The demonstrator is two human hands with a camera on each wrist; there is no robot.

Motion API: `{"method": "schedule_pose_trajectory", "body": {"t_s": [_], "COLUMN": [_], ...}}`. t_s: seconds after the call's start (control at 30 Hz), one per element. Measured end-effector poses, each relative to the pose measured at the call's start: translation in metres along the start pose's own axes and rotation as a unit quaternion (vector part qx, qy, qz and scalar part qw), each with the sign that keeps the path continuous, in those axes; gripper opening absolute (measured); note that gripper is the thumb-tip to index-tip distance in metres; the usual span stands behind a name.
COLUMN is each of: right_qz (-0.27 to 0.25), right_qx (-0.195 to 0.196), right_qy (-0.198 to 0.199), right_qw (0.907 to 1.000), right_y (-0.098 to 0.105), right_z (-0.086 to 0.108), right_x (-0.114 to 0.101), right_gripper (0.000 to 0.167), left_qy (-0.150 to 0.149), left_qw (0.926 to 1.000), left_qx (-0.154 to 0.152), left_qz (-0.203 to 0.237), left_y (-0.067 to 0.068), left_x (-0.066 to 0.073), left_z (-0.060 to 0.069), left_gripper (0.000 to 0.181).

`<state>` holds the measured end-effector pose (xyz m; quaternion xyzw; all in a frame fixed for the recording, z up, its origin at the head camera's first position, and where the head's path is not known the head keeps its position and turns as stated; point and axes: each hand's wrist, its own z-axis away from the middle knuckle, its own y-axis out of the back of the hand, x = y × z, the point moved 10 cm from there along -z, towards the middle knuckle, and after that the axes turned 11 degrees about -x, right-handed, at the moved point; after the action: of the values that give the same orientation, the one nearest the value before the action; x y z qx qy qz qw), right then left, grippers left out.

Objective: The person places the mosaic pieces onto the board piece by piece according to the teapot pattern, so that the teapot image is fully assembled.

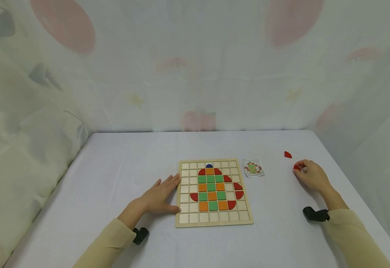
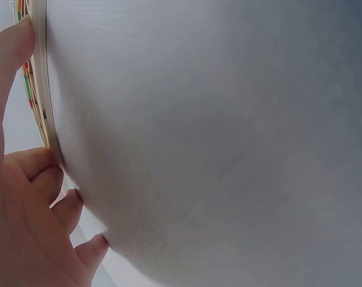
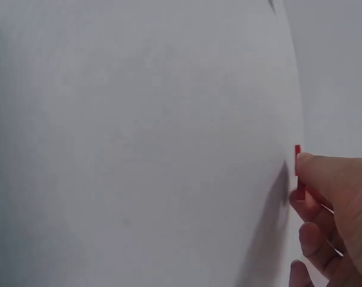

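Observation:
A wooden grid board (image 1: 215, 219) lies on the table, filled partly with green, orange, red and blue tiles. Along its left edge my left hand (image 1: 158, 195) rests with fingers spread; thumb and fingertips touch the rim, also seen in the left wrist view. To the right, my right hand (image 1: 313, 176) pinches a red tile (image 3: 301, 188) between thumb and fingers, its shape partly hidden. One loose red quarter-circle tile (image 1: 287, 154) lies just beyond that hand. Between board and right hand is a small pattern card (image 1: 253, 168) with a coloured grid picture.
The white-covered table (image 1: 131, 156) ends at a hanging patterned cloth (image 1: 195, 74) behind, with more cloth on both sides. Black wrist devices (image 1: 315, 214) sit by both sleeves.

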<state>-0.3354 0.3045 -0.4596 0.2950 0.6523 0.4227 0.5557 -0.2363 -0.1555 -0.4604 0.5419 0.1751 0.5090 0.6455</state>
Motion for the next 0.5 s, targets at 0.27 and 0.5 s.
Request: {"method": "schedule_pose_trajectory", "body": {"t_s": [0.27, 0.5], "right_qz": [-0.013, -0.019], "right_qx": [-0.002, -0.001], "right_qy": [0.008, 0.046], "right_qw": [0.9999, 0.9987], "right_y": [0.000, -0.016], "right_z": [0.002, 0.001], "right_x": [-0.029, -0.071], "right_gripper": [0.025, 0.024], "left_qy": [0.001, -0.001], "left_qw": [1.0000, 1.0000], "left_qx": [0.001, 0.001], "left_qz": [0.001, 0.005], "left_y": [0.000, 0.000], "left_x": [0.000, 0.000], "left_z": [0.000, 0.000], "left_gripper": [0.098, 0.098]}}
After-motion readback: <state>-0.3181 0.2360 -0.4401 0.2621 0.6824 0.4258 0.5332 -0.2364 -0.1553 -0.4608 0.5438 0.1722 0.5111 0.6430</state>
